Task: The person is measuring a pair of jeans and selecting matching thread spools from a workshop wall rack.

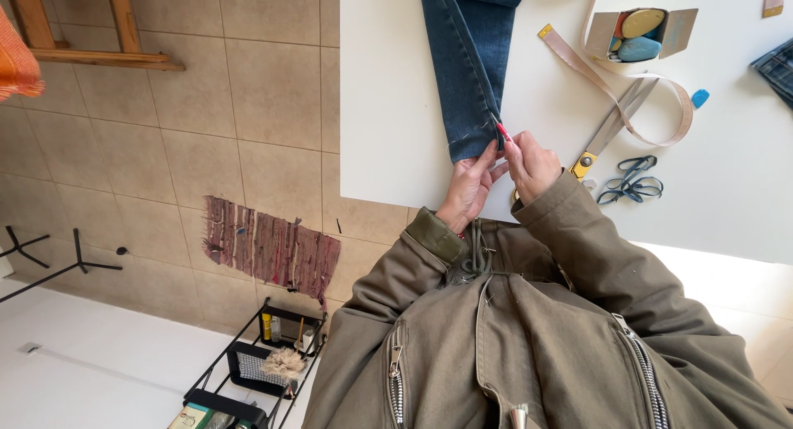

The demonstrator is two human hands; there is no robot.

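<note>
On the white table (pixel 396 82), a jeans leg (pixel 471 66) lies with its hem at both hands: left hand (pixel 467 189) pinches the hem, right hand (pixel 533 166) grips a red-handled tool (pixel 501 132) touching the denim.

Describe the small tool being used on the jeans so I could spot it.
On the white table lies a blue jeans leg. At its hem, the right hand pinches a slim red-handled tool, far smaller than the big scissors nearby.
</note>
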